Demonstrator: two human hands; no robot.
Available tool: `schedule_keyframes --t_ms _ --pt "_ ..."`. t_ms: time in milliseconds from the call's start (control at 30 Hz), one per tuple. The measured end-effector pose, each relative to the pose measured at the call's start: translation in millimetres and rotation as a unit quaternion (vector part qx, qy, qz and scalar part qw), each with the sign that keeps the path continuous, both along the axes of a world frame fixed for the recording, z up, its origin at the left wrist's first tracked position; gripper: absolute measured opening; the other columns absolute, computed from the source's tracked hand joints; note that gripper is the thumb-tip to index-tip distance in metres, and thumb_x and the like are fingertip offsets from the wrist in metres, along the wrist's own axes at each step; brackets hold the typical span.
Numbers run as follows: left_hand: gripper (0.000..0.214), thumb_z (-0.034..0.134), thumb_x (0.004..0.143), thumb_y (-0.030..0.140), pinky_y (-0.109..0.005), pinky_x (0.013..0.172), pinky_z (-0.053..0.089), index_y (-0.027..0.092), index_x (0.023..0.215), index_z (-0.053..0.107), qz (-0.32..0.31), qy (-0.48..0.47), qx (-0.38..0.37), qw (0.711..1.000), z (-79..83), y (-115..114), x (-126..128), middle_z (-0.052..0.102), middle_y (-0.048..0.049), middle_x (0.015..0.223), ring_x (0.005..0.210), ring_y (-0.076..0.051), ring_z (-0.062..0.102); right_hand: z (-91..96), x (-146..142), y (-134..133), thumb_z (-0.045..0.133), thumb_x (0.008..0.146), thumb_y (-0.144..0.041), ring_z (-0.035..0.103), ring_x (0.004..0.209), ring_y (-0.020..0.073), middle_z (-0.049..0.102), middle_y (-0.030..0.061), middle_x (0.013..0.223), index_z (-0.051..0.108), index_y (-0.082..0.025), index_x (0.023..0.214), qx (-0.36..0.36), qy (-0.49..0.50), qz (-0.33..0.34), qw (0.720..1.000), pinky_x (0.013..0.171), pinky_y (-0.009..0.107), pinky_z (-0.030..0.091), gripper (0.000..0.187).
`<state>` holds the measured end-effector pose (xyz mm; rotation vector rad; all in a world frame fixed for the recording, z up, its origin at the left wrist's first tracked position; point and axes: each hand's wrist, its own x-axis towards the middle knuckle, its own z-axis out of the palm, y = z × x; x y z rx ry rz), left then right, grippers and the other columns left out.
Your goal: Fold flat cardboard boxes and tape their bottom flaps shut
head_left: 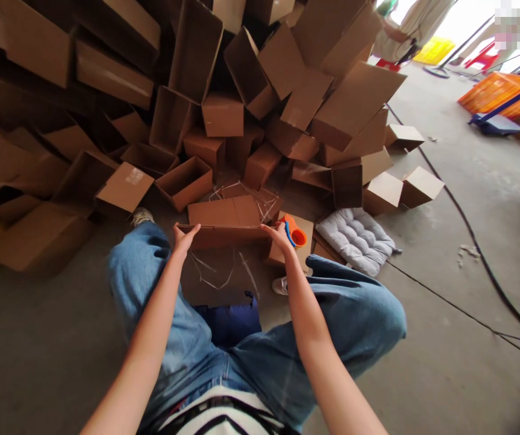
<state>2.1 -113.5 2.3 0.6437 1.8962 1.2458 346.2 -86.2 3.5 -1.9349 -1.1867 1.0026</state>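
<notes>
Between my knees is a cardboard box (227,237), its long near edge toward me and a brown panel rising behind that edge. My left hand (184,239) grips the left end of this edge, thumb and fingers pinching the board. At the other end, my right hand (278,235) pinches the same edge. Just right of that hand is an orange and blue tape dispenser (298,237); whether the hand touches it cannot be made out. Pale strips of strapping (214,281) lie on the floor below the box.
A large heap of brown cartons (223,115) rises in front and to the left. To the right lie a grey tufted cushion (357,240) and a black cable (468,232). Orange crates (499,93) and a person (418,27) are farther back.
</notes>
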Motion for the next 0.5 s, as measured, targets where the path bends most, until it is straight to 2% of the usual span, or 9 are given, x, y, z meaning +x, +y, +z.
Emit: schedule_keyframes --t_ms 133,267,500 --pt "0.083 0.091 0.069 0.022 -0.04 0.118 0.039 0.017 0.137 0.045 0.002 0.002 -0.004 1.0 3.4 -1.2 0.8 0.055 -0.0185 0.144 0.137 -0.028 0.054 0.2 -2.1 -0.9 0.079 0.067 -0.057 0.062 0.115 0.0334 0.063 0.019 0.124 0.052 -0.009 0.132 0.0 -0.003 0.003 1.0 0.101 0.042 0.049 0.084" --pt "0.083 0.091 0.07 0.022 -0.041 0.119 0.037 0.018 0.139 0.044 0.0 0.003 -0.007 1.0 2.1 -1.5 0.7 0.055 -0.0174 0.143 0.137 -0.029 0.054 1.5 -2.6 -1.6 0.076 0.069 -0.059 0.062 0.116 0.032 0.061 0.0187 0.129 0.051 -0.011 0.132 -0.01 -0.012 0.007 1.0 0.103 0.04 0.048 0.083" --pt "0.085 0.091 0.071 0.023 -0.039 0.12 0.036 0.014 0.14 0.043 0.001 0.015 -0.009 1.0 0.8 -2.0 1.2 0.051 -0.0226 0.149 0.141 -0.03 0.05 3.8 -3.6 -3.3 0.073 0.072 -0.058 0.061 0.117 0.0324 0.061 0.0192 0.127 0.051 -0.012 0.126 -0.016 -0.031 0.007 0.999 0.105 0.041 0.045 0.074"
